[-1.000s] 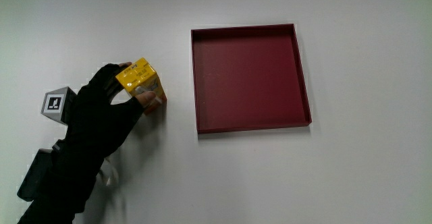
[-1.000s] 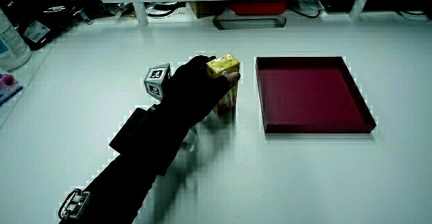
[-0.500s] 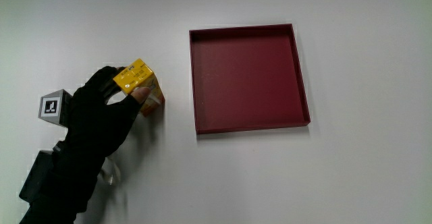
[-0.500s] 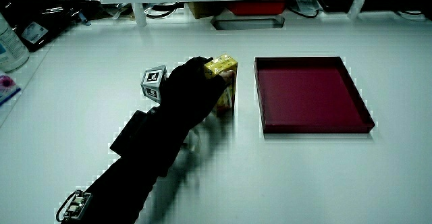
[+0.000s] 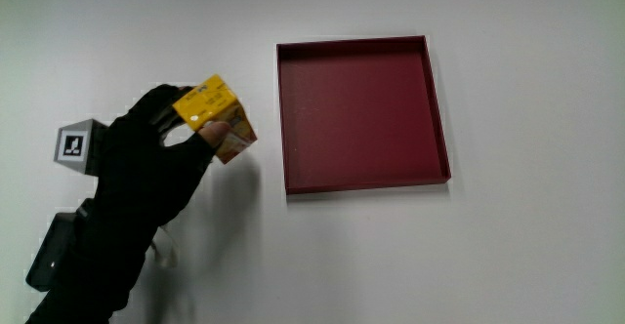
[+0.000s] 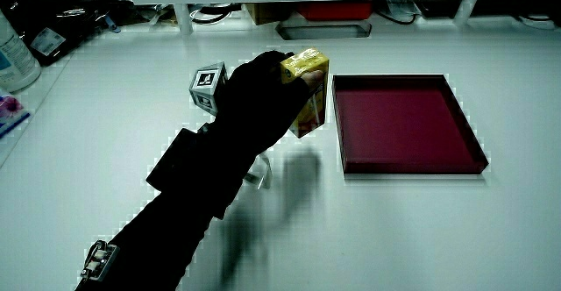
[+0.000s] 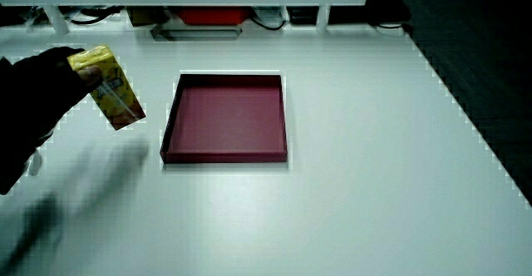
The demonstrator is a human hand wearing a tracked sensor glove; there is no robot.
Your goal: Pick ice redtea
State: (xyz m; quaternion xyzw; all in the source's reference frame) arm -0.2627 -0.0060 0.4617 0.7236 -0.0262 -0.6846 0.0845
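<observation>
One ice redtea carton (image 5: 217, 119), tilted, in the air just beside the red tray (image 5: 437, 109) — my hand (image 5: 156, 158) has its fingers (image 5: 209, 134) wrapped round it near its top. With a grip this high, it could swing or slip, I reckon. Count: one carton, one tray, one table (image 5: 508, 256).

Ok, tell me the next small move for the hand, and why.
Probably keep raising the yellow carton a little and level it. The hand has its grip closed on the carton's top, and in a side view the carton hangs tilted, clear of the table, beside the red tray.
</observation>
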